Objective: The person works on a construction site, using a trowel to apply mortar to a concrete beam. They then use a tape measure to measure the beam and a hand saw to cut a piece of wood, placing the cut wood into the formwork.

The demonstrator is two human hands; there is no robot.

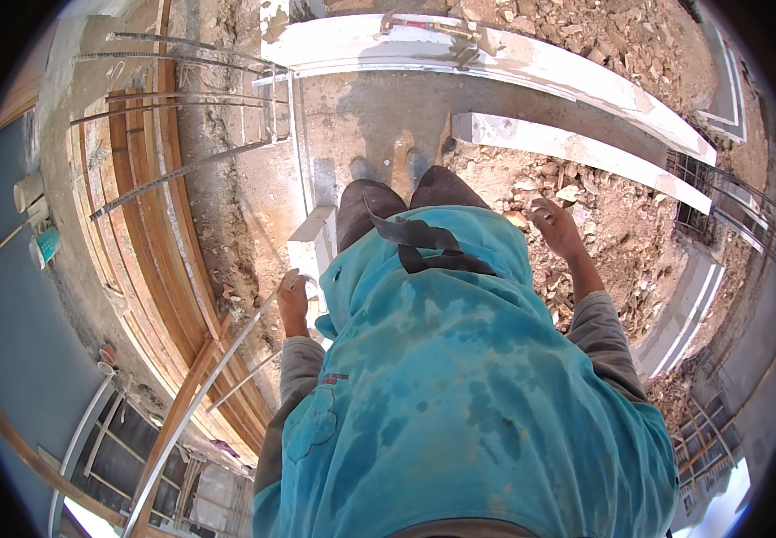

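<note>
My left hand (293, 300) hangs beside my left hip with its fingers curled. The upper end of a long pale pole (192, 414) meets the hand's outline, but I cannot tell whether the fingers grip it. A white block wall (314, 235) stands just ahead of that hand. Away from my right hip, over broken rubble (617, 247), hangs my right hand (557, 229). Its fingers are loosely bent and apart, and nothing shows in them. A black strap (424, 240) lies across the front of my wet turquoise shirt.
A long white-topped low wall (531, 54) runs across ahead, with a hammer-like tool (428, 25) on it. Another low white wall (585, 152) borders the rubble. Wooden planks (150, 206), protruding steel bars (182, 177) and a green bucket (45, 247) are at left. More rebar (697, 193) sticks out at right.
</note>
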